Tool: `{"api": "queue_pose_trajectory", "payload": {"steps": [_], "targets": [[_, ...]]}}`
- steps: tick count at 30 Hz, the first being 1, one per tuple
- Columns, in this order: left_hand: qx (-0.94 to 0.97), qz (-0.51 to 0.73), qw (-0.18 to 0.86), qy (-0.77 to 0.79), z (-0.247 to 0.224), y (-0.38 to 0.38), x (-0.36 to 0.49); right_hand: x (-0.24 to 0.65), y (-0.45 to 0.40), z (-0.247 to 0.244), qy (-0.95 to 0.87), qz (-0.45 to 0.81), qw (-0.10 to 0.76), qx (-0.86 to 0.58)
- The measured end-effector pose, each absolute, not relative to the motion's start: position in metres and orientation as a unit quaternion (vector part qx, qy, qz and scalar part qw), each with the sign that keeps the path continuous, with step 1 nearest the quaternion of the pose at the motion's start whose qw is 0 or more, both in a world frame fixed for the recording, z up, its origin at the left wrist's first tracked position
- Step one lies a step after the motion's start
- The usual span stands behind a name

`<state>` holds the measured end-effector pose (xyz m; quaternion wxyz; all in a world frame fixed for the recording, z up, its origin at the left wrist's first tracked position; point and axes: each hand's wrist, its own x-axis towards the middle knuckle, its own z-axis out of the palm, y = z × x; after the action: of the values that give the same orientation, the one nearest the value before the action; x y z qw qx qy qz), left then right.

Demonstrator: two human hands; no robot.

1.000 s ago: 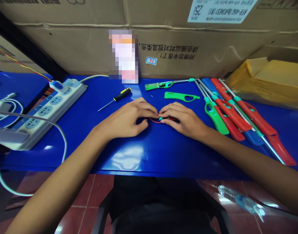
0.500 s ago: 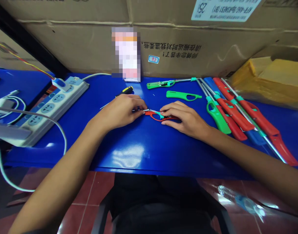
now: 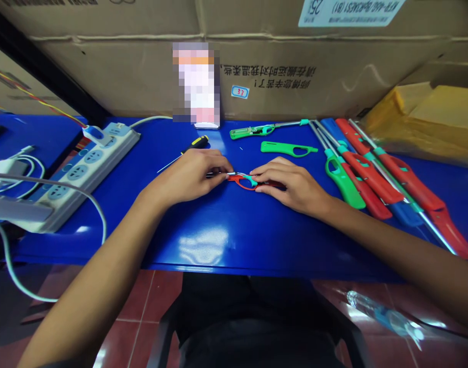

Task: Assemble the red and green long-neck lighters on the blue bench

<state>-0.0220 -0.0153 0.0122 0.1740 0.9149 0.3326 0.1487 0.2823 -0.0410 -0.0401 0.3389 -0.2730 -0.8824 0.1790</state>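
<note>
Between my hands is a red lighter (image 3: 244, 185) with a long nozzle, its casing opened and a teal trigger showing. My left hand (image 3: 197, 176) pinches the metal tube at its nozzle end, and most of the tube is hidden by the fingers. Fingers of my right hand (image 3: 289, 185) close around the red body close to the trigger, covering the handle. Behind my left hand lies a black and yellow screwdriver (image 3: 195, 144). Farther back rest an opened green lighter (image 3: 253, 132) with its insides showing and a loose green casing half (image 3: 289, 148).
To the right lies a pile of red, green and blue lighters (image 3: 387, 176), with a yellow package (image 3: 429, 122) behind. A white power strip (image 3: 92, 171) with cables is on the left. A blurred-out phone (image 3: 199, 87) leans on the cardboard box (image 3: 134, 76). A bottle (image 3: 383, 312) lies on the floor.
Both hands stay at nearly the same spot on the red lighter, with only slight finger movement. The camera view has shifted a little.
</note>
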Motion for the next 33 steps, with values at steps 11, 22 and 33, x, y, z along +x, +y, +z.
{"api": "queue_pose_trajectory", "payload": {"steps": [11, 22, 33], "targets": [[0.912, 0.176, 0.198, 0.313, 0.009, -0.018, -0.017, 0.282, -0.042, -0.04, -0.875, 0.194, 0.335, -0.29], [0.908, 0.193, 0.2, 0.313, 0.008, -0.02, -0.013, 0.282, -0.042, -0.04, -0.876, 0.19, 0.336, -0.288], [0.902, 0.202, 0.196, 0.327, 0.0, -0.019, -0.014, 0.282, -0.042, -0.041, -0.877, 0.186, 0.335, -0.289]]}}
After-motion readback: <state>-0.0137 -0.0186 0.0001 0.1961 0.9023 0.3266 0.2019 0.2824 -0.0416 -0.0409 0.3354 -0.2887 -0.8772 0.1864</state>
